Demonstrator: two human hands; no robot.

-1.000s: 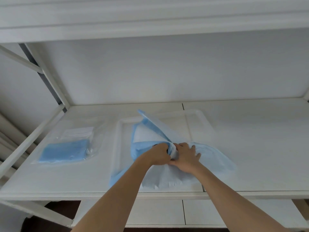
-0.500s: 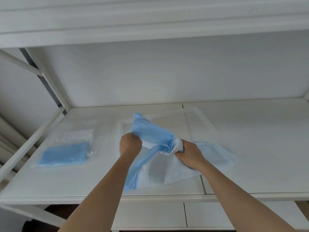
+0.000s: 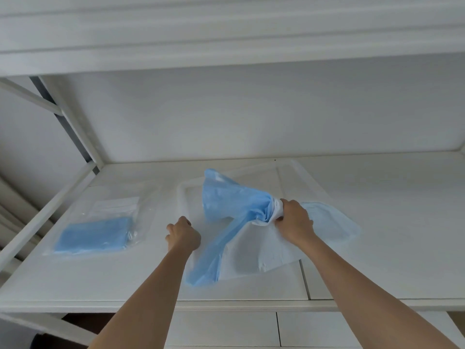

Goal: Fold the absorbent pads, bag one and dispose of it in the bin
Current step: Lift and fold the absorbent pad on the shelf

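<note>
A large blue and white absorbent pad point(image 3: 234, 207) lies crumpled on the white shelf point(image 3: 377, 248). My right hand point(image 3: 293, 220) grips its bunched middle and holds it slightly off the surface. One blue flap stands up behind, and a white sheet hangs toward the front edge. A clear plastic bag point(image 3: 289, 172) lies flat under and around the pad. At the bag's left edge, my left hand point(image 3: 183, 233) is curled, apart from the pad, and seems to pinch the film. On the left lies a second folded blue pad point(image 3: 93, 235) inside a clear bag.
The shelf is boxed in by a white back wall point(image 3: 251, 117), an upper shelf point(image 3: 226, 34) close overhead and a slanted frame bar point(image 3: 50, 205) on the left. Bare shelf surface stretches to the right of the pad. No bin is in view.
My left hand let go of the pad's blue edge and moved down-left to the clear bag's edge. My right hand lifted the bunched pad a little up and right.
</note>
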